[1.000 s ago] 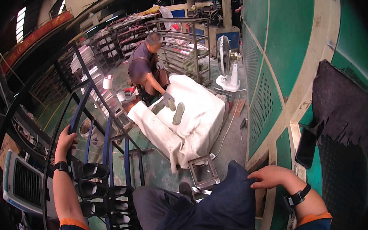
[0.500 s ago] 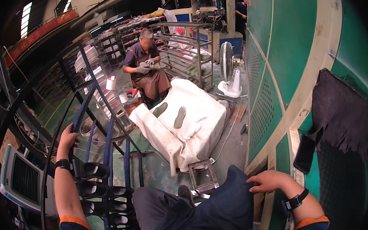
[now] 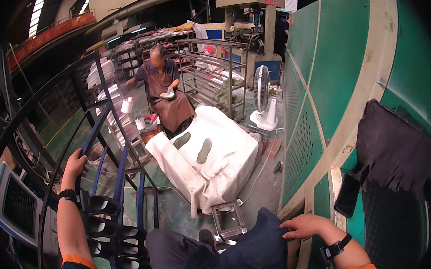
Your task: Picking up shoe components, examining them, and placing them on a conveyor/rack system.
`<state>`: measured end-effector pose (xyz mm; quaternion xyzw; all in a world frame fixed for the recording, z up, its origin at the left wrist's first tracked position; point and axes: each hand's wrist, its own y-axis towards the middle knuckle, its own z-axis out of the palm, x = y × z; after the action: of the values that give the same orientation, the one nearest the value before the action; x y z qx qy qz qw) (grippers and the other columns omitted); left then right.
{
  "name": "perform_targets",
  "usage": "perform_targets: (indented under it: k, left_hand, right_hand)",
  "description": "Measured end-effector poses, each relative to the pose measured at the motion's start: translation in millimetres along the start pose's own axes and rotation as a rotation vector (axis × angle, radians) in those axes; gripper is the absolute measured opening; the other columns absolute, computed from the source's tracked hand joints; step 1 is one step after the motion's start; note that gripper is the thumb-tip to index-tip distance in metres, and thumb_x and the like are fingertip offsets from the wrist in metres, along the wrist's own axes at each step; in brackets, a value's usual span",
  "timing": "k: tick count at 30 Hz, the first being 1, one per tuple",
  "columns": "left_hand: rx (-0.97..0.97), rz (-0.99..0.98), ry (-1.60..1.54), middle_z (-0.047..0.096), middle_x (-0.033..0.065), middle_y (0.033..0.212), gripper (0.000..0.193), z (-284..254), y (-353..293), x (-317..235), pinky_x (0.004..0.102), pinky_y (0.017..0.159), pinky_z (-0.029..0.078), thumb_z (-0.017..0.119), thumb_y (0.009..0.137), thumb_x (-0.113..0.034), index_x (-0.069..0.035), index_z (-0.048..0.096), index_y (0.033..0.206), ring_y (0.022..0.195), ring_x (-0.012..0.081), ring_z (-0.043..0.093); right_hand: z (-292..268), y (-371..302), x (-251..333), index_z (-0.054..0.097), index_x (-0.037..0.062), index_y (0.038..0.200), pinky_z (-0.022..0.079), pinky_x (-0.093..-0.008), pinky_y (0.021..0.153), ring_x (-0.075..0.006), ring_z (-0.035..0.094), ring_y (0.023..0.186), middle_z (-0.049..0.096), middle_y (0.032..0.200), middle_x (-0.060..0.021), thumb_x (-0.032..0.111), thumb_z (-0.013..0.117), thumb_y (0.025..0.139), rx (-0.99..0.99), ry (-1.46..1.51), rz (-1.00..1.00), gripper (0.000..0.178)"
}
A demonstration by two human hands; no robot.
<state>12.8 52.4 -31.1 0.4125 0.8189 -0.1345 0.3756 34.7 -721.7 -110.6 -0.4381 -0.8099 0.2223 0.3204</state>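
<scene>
My left hand [image 3: 75,165] is closed around a blue rail [image 3: 94,133] of the black metal rack at my left. Below it, several black open-topped shoes [image 3: 102,228] with pale insides hang or sit in rows on the rack. My right hand [image 3: 309,227] has its fingers loosely bent and apart, with the tips against or just beside the edge of navy cloth [image 3: 247,248] draped over my lap. Whether it bears on the cloth is unclear. Dark bands with small devices circle both wrists.
A white-draped table [image 3: 225,145] bears two olive shoe soles [image 3: 204,151]. Behind it sits a co-worker [image 3: 163,87] in a brown apron, holding a pale sole-shaped piece. A fan [image 3: 264,98], metal stool frame [image 3: 229,219] and green machine panels [image 3: 340,58] stand around; a phone [image 3: 347,195] hangs right.
My view has tilted and shifted slightly; both hands keep their places. The co-worker has straightened up, brought one hand off the piece and out to the left, and lowered the piece with the other.
</scene>
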Motion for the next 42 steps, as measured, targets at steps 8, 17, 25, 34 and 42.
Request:
perform_targets:
  k: [8,17,25,34,42]
  left_hand:
    - [-0.002,-0.007,0.007,0.064,0.0132,0.103,0.065,0.2,0.8,-4.0,0.0357,0.047,0.054,0.056,0.087,-0.008,-0.006,0.036,0.149,0.063,0.0213,0.066]
    - [0.021,-0.034,0.025,0.064,0.0146,0.103,0.07,0.2,3.8,-5.8,0.0362,0.048,0.055,0.057,0.084,-0.006,-0.009,0.035,0.15,0.065,0.0219,0.067]
    - [0.01,-0.049,0.052,0.065,0.0174,0.108,0.077,-0.8,-1.7,-2.2,0.0368,0.047,0.055,0.057,0.078,0.003,-0.009,0.033,0.151,0.065,0.0238,0.069]
    - [0.011,-0.043,0.04,0.065,0.0187,0.107,0.076,-0.6,-5.3,-11.9,0.0381,0.048,0.056,0.054,0.077,0.003,-0.008,0.035,0.15,0.067,0.0249,0.069]
    - [-0.014,-0.037,0.002,0.065,0.018,0.098,0.078,-4.5,14.4,14.5,0.0375,0.043,0.054,0.05,0.075,0.001,-0.011,0.035,0.15,0.06,0.023,0.066]
  right_hand:
    - [-9.1,-7.6,12.8,0.054,0.0164,0.138,0.05,-0.0404,0.092,-0.0319,0.065,0.108,0.07,0.113,-0.0124,0.052,0.057,0.091,0.006,0.009,0.054,0.059]
    - [-7.0,-3.7,5.5,0.056,0.0154,0.136,0.05,-0.0419,0.093,-0.0346,0.064,0.109,0.069,0.113,-0.0151,0.051,0.057,0.091,-0.032,-0.014,0.0,0.057]
    - [-8.1,-6.3,12.4,0.054,0.0148,0.138,0.049,-0.0429,0.095,-0.0354,0.062,0.112,0.068,0.116,-0.0156,0.05,0.056,0.092,0.028,-0.006,0.024,0.059]
    - [-8.7,-7.5,10.7,0.054,0.0145,0.138,0.047,-0.0441,0.097,-0.0366,0.06,0.115,0.066,0.12,-0.0182,0.049,0.055,0.093,-0.024,-0.038,0.0,0.057]
    - [-12.0,-3.4,12.8,0.054,0.0124,0.137,0.047,-0.0442,0.097,-0.0369,0.059,0.116,0.065,0.121,-0.0193,0.048,0.055,0.093,-0.031,-0.034,-0.031,0.056]
